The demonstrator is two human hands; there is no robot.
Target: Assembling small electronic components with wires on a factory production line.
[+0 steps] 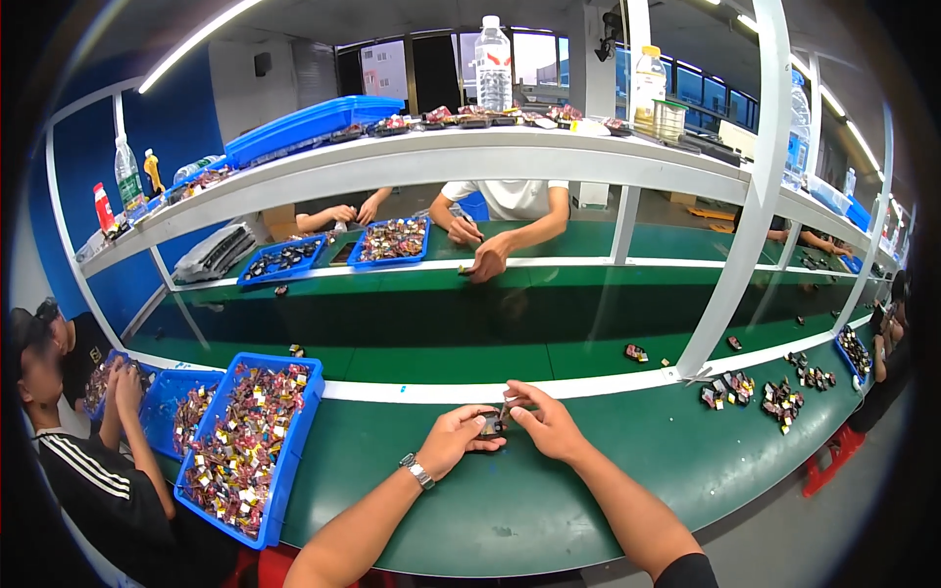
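My left hand [453, 439], with a watch on its wrist, and my right hand [544, 423] meet over the green table [510, 500]. Together they pinch a small dark part [493, 424] between the fingertips. A thin piece sticks up from the part at my right fingers. To my left lies a blue bin [294, 431] full of several small colourful parts, within reach of my left arm.
A person in black sits at my left over more blue bins [162, 407]. Across the belt [441, 323] another person works beside blue trays [392, 242]. Loose parts [774, 392] lie at the right. A white shelf [470, 157] with bottles and a white post [745, 196] stand ahead.
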